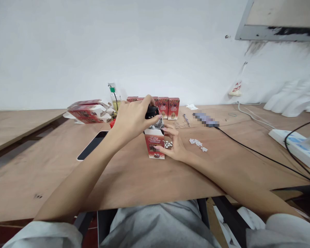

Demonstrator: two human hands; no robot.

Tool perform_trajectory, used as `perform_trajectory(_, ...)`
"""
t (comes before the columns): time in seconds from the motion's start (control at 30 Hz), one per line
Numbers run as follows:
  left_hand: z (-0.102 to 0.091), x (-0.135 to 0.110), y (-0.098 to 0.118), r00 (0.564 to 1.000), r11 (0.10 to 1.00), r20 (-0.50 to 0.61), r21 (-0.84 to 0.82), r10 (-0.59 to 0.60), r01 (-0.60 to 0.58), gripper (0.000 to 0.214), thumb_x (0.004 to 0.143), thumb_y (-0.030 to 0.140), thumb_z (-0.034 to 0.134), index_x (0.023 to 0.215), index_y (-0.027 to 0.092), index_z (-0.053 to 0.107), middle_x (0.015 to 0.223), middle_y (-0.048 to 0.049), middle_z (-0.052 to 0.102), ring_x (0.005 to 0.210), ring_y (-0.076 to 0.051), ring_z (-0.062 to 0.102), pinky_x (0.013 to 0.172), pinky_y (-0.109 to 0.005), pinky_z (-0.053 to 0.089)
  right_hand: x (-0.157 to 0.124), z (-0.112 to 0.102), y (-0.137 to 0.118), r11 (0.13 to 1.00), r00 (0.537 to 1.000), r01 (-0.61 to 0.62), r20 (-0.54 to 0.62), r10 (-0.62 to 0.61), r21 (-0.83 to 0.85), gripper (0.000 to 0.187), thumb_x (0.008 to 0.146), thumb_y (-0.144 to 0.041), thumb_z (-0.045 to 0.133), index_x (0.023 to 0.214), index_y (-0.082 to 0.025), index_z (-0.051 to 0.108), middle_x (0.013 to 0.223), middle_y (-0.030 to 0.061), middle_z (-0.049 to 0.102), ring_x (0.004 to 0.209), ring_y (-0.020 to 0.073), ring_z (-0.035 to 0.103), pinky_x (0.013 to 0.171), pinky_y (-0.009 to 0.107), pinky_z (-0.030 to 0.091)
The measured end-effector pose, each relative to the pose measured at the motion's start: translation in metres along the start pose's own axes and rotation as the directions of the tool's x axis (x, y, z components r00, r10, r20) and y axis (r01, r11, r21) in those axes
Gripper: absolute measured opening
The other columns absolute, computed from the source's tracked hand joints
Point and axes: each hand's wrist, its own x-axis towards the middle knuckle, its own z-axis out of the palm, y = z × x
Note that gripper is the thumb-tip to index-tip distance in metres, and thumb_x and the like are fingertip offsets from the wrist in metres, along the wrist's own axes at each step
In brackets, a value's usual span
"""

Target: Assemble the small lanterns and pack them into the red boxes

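A small red cardboard box point(152, 140) with "Merry Christmas" lettering stands upright on the table, its top open. My right hand point(177, 148) grips the box from the right side, thumb on the front and fingers behind the upper edge. Over the opening, my left hand point(134, 119) is closed on a round black object point(151, 111). Something clear or silvery below the black part reaches into the box mouth; its exact kind is not discernible. Small white round pieces point(167, 144) lie just behind my right thumb.
Finished-looking red boxes point(173, 108) line the wall; flattened red boxes point(86, 112) are stacked left. Nearby are a phone point(93, 146), a pump bottle point(115, 98), a pen point(186, 119), white scraps point(198, 144), a blurred-out cabled device point(206, 120) and a power strip point(297, 146).
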Motion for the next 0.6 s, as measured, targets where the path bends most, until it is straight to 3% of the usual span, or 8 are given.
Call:
perform_trajectory(0.2, 0.0025, -0.0011, -0.0003, 0.996, 0.995, -0.003, -0.047, 0.093, -0.093, 0.034, 0.087, 0.046, 0.051, 0.113, 0.024, 0.055, 0.101, -0.0063, 0.070, 0.090, -0.024, 0.064, 0.080, -0.034, 0.038, -0.0016, 0.0017, 0.0010, 1.000, 1.000, -0.019, -0.006, 0.019, 0.010, 0.068, 0.077, -0.032, 0.070, 0.129, -0.032, 0.026, 0.136, 0.0112, 0.036, 0.129, 0.0255, 0.042, 0.099, 0.050, 0.048)
perform_trajectory(0.6, 0.0064, -0.0005, -0.0004, 0.990, 0.989, 0.014, -0.052, 0.141, -0.141, 0.035, 0.087, 0.050, 0.051, 0.110, 0.025, 0.059, 0.093, -0.0045, 0.070, 0.086, -0.023, 0.063, 0.081, -0.035, 0.037, -0.0040, 0.0039, 0.0012, 1.000, 0.999, -0.008, -0.042, 0.008, 0.008, 0.073, 0.079, -0.032, 0.068, 0.138, -0.032, 0.024, 0.136, 0.0107, 0.038, 0.127, 0.0247, 0.044, 0.098, 0.046, 0.050)
